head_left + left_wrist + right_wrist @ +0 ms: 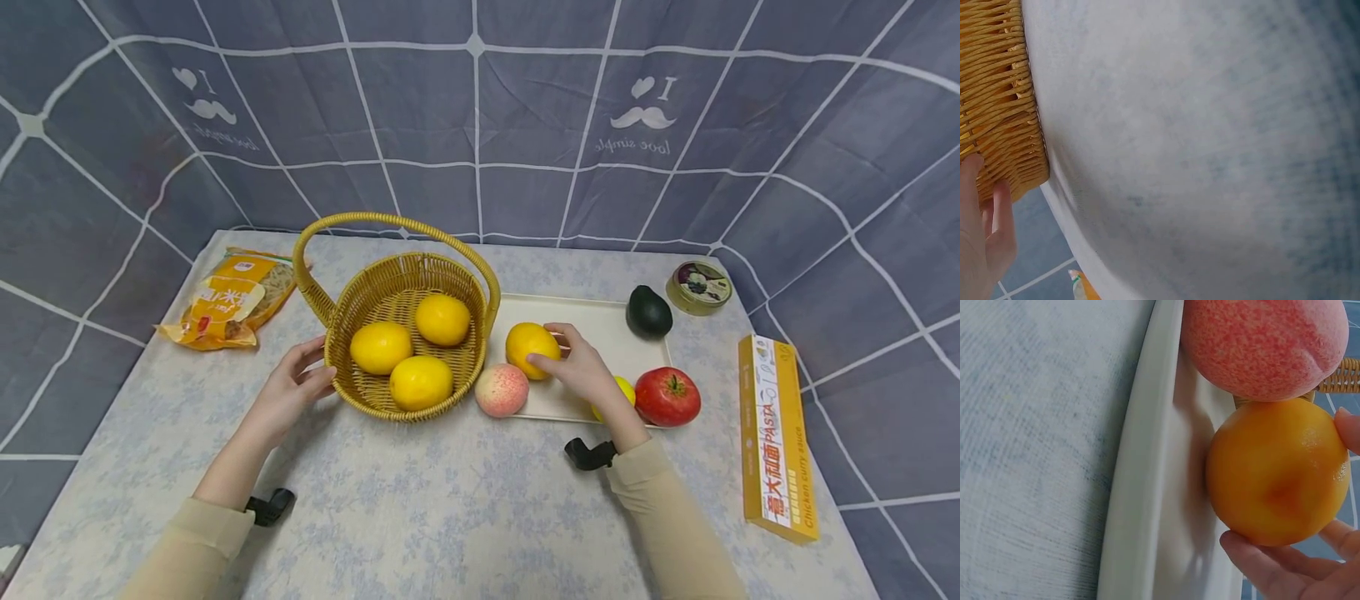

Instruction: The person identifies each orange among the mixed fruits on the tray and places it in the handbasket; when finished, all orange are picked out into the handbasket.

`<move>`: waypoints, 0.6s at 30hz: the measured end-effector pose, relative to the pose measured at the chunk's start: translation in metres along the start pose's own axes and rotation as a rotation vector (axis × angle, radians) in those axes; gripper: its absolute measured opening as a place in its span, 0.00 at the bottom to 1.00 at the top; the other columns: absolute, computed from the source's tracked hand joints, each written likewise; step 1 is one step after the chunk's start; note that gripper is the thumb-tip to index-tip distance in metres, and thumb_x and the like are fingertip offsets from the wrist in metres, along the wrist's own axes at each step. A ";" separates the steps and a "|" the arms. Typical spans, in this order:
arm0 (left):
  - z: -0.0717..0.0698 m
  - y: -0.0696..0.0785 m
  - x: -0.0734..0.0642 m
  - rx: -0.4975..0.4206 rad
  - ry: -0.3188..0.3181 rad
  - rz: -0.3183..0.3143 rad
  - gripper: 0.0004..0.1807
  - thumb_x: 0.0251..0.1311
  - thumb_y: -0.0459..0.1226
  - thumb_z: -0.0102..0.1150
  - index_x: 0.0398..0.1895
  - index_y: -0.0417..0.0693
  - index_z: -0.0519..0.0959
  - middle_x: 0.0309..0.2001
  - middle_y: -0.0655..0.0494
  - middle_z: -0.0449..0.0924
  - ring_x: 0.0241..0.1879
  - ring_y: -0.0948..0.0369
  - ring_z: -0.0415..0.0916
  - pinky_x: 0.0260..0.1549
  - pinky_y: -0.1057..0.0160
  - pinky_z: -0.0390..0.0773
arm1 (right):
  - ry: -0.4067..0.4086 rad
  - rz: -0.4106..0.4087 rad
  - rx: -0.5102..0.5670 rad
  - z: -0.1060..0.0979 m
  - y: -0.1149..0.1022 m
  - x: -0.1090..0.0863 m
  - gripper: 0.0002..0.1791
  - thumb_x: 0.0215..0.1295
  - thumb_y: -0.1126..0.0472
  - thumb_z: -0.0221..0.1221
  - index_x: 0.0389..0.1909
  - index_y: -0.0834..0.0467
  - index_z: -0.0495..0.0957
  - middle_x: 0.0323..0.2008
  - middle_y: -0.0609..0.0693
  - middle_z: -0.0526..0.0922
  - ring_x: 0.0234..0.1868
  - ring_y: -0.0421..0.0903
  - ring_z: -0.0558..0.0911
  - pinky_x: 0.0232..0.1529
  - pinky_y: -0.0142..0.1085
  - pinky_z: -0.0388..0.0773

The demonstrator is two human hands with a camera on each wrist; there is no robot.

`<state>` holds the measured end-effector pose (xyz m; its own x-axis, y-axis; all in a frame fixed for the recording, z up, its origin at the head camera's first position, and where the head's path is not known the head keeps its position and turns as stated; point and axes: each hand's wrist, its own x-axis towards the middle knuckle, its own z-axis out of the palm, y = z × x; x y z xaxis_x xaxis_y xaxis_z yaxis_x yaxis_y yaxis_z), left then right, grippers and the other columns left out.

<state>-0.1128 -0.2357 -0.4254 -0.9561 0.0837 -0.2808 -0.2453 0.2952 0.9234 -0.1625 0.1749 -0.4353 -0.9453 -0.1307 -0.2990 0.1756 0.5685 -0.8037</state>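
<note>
My right hand (581, 362) pinches an orange (531, 350) between thumb and fingers over the left part of the white tray (577, 310). Right beside it is a pink peach (502, 390), at the tray's front left corner; the right wrist view shows the orange (1279, 472) close against the peach (1266, 347). My left hand (296, 387) rests its fingertips on the left wall of a wicker basket (408, 265), seen also as woven wicker (1004, 94) in the left wrist view. Three yellow lemons (422, 383) lie in the basket, whose tall handle (390, 218) stands up.
On the tray's right side are an avocado (648, 312), a red pomegranate (667, 397) and a yellow fruit (624, 390) partly hidden by my right wrist. A round tin (698, 288) and a pasta box (777, 437) stand further right. A food bag (232, 300) lies back left.
</note>
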 end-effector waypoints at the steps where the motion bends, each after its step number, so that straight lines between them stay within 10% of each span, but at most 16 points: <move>1: 0.000 0.000 0.000 -0.002 -0.001 0.001 0.37 0.75 0.39 0.47 0.79 0.44 0.43 0.76 0.37 0.49 0.71 0.41 0.59 0.51 0.70 0.81 | -0.001 0.004 0.000 0.000 0.000 0.000 0.40 0.63 0.47 0.64 0.73 0.53 0.59 0.71 0.62 0.64 0.71 0.62 0.65 0.70 0.57 0.65; 18: -0.002 -0.002 0.000 -0.029 -0.025 0.036 0.37 0.75 0.38 0.47 0.79 0.43 0.42 0.76 0.36 0.48 0.71 0.41 0.57 0.51 0.72 0.80 | 0.031 0.060 0.097 0.002 0.003 0.002 0.40 0.62 0.48 0.65 0.72 0.53 0.60 0.71 0.62 0.64 0.70 0.60 0.65 0.68 0.57 0.65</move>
<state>-0.1123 -0.2382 -0.4268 -0.9600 0.1179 -0.2538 -0.2162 0.2635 0.9401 -0.1631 0.1749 -0.4392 -0.9401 -0.0729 -0.3329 0.2563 0.4929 -0.8315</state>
